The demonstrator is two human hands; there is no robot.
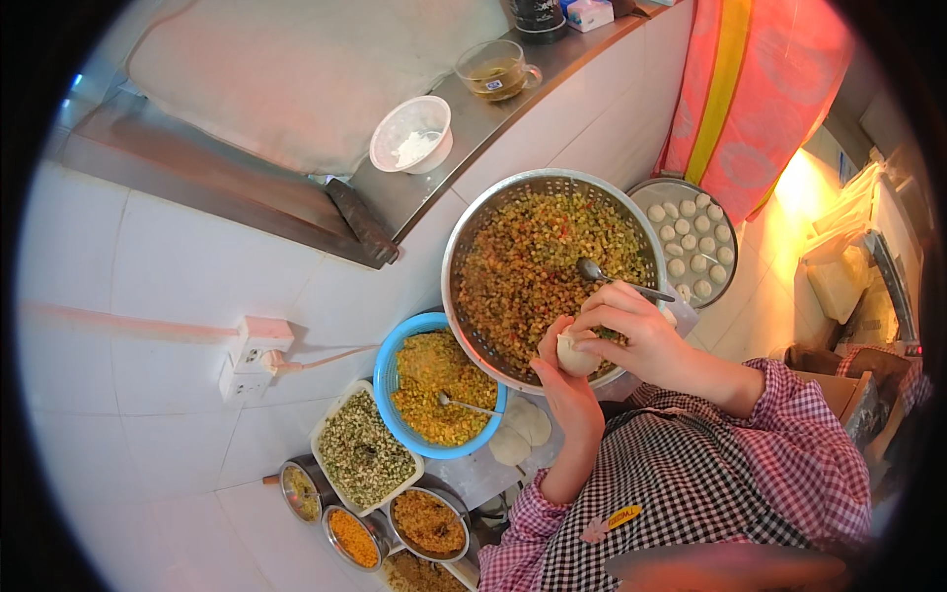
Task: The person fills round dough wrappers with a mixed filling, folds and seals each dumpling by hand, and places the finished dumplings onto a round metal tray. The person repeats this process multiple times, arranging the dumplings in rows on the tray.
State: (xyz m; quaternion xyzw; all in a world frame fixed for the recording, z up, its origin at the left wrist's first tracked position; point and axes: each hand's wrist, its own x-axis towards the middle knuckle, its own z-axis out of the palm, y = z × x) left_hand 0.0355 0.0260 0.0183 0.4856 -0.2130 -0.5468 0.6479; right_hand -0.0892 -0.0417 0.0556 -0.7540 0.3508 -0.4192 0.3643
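A pale, rounded dough bun (576, 355) sits between my hands, its upper edge partly hidden by fingers. My left hand (568, 385) cups it from below and the side. The fingers of my right hand (629, 329) pinch the dough at its top. Beneath them is a large perforated metal colander (453, 311) of diced green and brown filling (518, 274) with red bits. A metal spoon (595, 271) rests in that filling, its handle reaching over the rim near my right hand. Flat dough rounds (518, 431) lie left of my left wrist, overlapping one another.
A round tray (689, 255) of small buns stands beyond the colander. To the left are a blue basket (385, 399) of yellow filling with a spoon, a white tub (418, 473) and several metal bowls (464, 544). The ledge holds a bowl of white powder (410, 133) and a glass cup (497, 70).
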